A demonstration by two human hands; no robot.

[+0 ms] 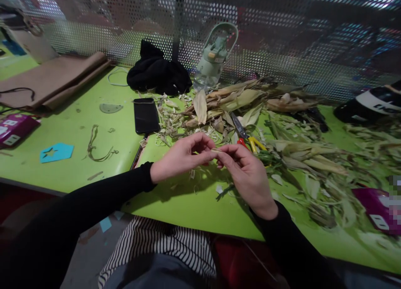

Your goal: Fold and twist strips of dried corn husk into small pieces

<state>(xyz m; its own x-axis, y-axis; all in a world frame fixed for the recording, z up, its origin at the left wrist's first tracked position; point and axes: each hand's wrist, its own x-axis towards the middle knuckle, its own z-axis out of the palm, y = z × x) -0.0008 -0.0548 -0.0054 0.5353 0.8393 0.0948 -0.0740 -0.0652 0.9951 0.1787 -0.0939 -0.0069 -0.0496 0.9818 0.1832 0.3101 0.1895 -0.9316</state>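
— What's worn on the arms?
— Black long sleeves: left sleeve and right sleeve fit snugly at the wrist. Left hand and right hand are bare.
— And lower down?
— A black-and-white striped top over grey trousers.

Between the left hand and right hand, a fine strip, too small to identify; the scissors partly buried under husks; the purple box cut by the right edge, partly pixelated.
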